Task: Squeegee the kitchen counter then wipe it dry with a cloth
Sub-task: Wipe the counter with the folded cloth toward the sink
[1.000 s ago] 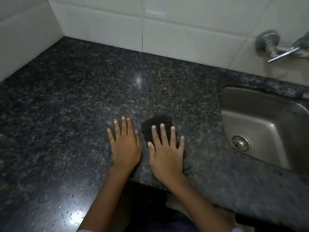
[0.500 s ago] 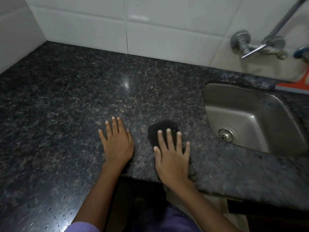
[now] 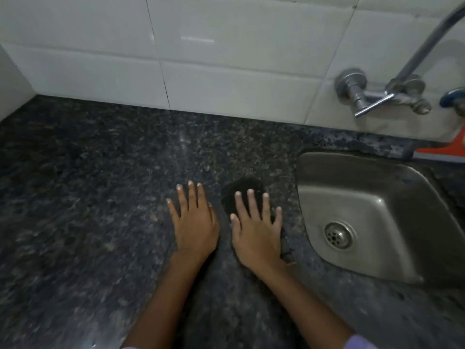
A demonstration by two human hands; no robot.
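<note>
A dark speckled granite counter fills the head view. My right hand lies flat with straight fingers on a black cloth, pressing it onto the counter just left of the sink. Only the cloth's far edge and a bit of its right side show past my fingers. My left hand rests flat on the bare counter beside it, fingers straight and slightly spread. An orange squeegee lies at the far right behind the sink, mostly cut off by the frame edge.
A steel sink with a round drain is set into the counter on the right. A metal tap juts from the white tiled wall above it. The counter meets a side wall at far left.
Both hands with the cloth have moved farther from the counter's front edge and toward the sink. The view has tilted up, showing more wall and the tap.
</note>
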